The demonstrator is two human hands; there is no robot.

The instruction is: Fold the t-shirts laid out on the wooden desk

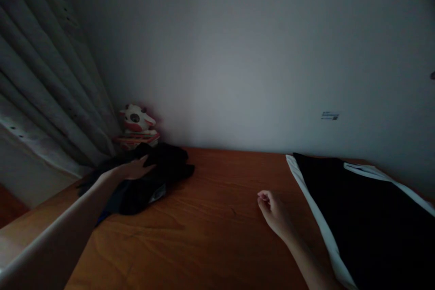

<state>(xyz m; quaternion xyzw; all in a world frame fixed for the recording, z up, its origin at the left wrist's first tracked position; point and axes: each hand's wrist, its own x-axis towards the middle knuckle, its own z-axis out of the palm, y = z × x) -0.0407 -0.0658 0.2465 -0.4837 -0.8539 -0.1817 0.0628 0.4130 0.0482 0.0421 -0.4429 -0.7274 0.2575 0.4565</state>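
Note:
Black crumpled clothing [136, 199] lies in a heap on the left of the wooden table, with a pale label or print and a bit of blue along its lower edge. My left hand [134, 169] reaches into the top of this heap, black cloth between its partly hidden fingers. Over the bare wood near the middle, my right hand [274, 214] has its fingers curled in, and nothing shows in them. To its right a black garment with white side strips [370, 217] is spread flat, running out of view.
A cow-shaped figurine [136, 120] sits on a small stack [137, 139] behind the heap. A light curtain [44, 77] hangs at the left. The wooden table [210, 231] meets a pale wall [234, 54] bearing a small sticker [330, 116].

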